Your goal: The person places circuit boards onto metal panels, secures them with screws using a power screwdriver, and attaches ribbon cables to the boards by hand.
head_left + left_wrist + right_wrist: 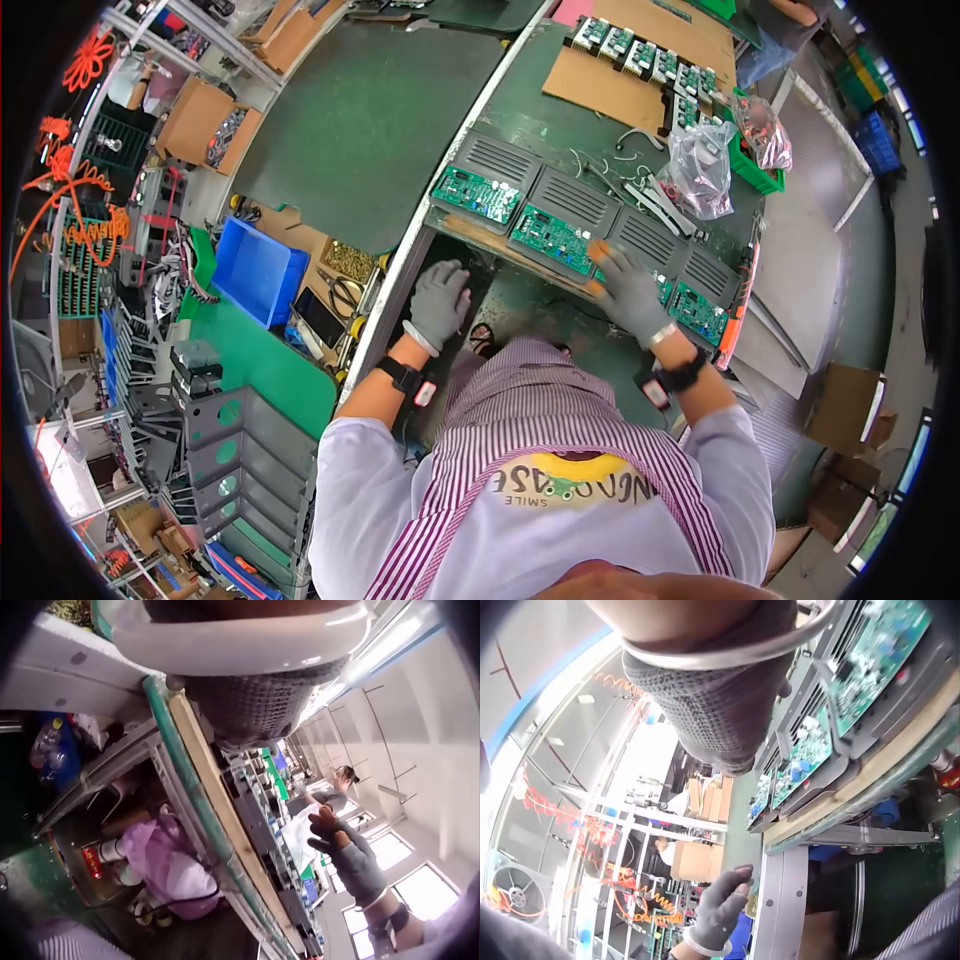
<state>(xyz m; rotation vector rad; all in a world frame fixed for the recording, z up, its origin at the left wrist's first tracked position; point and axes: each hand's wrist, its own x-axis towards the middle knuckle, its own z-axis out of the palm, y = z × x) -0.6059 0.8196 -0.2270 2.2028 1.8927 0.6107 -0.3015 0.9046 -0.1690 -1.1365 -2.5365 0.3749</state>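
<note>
Hovering over 4 green circuit boards is the right grip.

A long, green-topped workbench carried a row of four dark-grey slotted casings along its front edge, each bearing a green circuit board. Behind them lay thin loose wires, a crumpled clear plastic bag and a flat brown cardboard sheet — small white-and-green modules stood on it in lines. A green plastic bin sat near the far end. On the person's left, a second green-topped bench held an open blue rectangular bin and grey metal brackets — the two side by side.
</note>
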